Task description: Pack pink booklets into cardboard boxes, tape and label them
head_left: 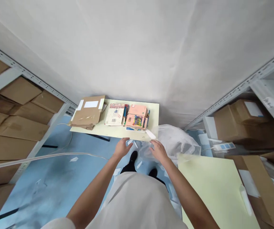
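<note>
My left hand (pixel 122 148) hangs just in front of the near edge of a pale yellow table (pixel 99 131), thumb apart from the fingers and nothing in it. My right hand (pixel 159 150), also open, is at the table's near right corner, beside a white paper slip (pixel 150 134); I cannot tell whether they touch. On the table lie a stack of pink-covered books (pixel 137 110), one with a colourful picture, and a second pile topped by a white book (pixel 115 114) with a barcode. Flattened cardboard (pixel 88 115) with white labels is stacked at the left end.
A clear plastic bag (pixel 175 140) bulges right of the table. Another pale yellow tabletop (pixel 213 184) is at my right. Shelves of cardboard boxes (pixel 20 127) stand on both sides. A power strip (pixel 224 146) hangs by the right shelf. Paper scraps (pixel 74 159) lie on the blue floor.
</note>
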The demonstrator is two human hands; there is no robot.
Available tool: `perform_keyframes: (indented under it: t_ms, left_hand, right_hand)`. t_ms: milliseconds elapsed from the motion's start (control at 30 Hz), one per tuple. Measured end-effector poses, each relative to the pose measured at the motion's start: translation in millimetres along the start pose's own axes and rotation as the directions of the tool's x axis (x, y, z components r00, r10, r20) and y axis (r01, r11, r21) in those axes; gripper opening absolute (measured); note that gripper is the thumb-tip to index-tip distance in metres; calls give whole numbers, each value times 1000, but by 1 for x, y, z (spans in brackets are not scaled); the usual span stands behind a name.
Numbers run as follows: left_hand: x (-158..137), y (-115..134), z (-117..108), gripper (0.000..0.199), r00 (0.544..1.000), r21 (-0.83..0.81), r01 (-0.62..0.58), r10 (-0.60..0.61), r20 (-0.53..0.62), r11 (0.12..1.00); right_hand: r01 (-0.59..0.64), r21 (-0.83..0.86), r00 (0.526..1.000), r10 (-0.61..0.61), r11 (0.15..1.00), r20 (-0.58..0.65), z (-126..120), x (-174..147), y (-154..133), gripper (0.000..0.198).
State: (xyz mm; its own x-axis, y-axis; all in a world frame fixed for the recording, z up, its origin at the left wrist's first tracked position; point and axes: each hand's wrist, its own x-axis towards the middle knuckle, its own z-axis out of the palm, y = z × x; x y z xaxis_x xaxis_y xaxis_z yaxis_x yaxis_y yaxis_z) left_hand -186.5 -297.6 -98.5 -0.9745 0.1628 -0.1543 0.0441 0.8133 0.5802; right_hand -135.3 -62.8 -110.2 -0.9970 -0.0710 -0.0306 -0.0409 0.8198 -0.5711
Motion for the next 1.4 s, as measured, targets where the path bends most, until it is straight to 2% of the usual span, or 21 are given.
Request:
perform_keyframes:
  t_ms: [100,200,367,500,567,667,733,767,833,900,967,1033,1200,1333,1400]
  left_hand:
    - [29,-9,-4,35,999,-17,-40,40,-7,999]
    - [59,-16,-6,39,997,-14,-83,83,12,996]
    - [89,-26,-3,61,982,-2,-132,131,134,991]
    - [95,-35,-4,64,968,-8,-135,134,211,991]
    - [96,-41,-7,61,968,-45,-140,146,205,989]
    - [96,-53,-9,51,977,-179,-137,163,137,974]
    - [95,-61,-7,38,987,-325,-66,109,116,944]
    - [95,-64,-5,33,987,-410,16,52,154,912]
    - [95,-68,-1,28,945,-565,257,-83,315,784]
    - [96,-68,2,32,858,-658,487,-177,482,574]
    - [98,-65,1,37,805,-711,589,-198,560,383]
    - [101,-60,-2,38,798,-748,601,-170,578,280]
    - [102,-49,-9,49,845,-819,534,-91,527,209]
    - [101,-45,-12,45,897,-860,438,-64,437,262]
    - [102,-38,-15,43,903,-860,403,14,428,314]
  right_hand:
    - [103,-137,994,-95,985,61,12,41,-15,35]
    - [141,-224,988,-124,964,90,25,83,-27,46]
    - [50,-354,996,-20,934,89,49,141,-40,57]
    - [-7,-392,994,51,920,100,62,162,-44,52]
    - [-20,-395,993,64,918,99,67,163,-43,50]
    - [-25,-394,993,68,919,97,72,159,-44,51]
    - [-26,-397,991,75,917,108,73,156,-47,52]
    - [-33,-404,990,86,914,115,73,155,-49,52]
    - [-47,-424,985,113,905,132,70,153,-56,51]
    - [-51,-429,979,130,902,156,67,152,-65,49]
    - [-42,-410,975,127,911,182,64,149,-75,44]
    - [-34,-389,977,113,921,182,64,144,-84,39]
    - [-64,-370,995,86,927,43,82,126,-111,38]
    - [-107,-236,993,92,966,-73,90,107,-126,43]
    - [-124,-122,983,106,985,-149,85,93,-126,45]
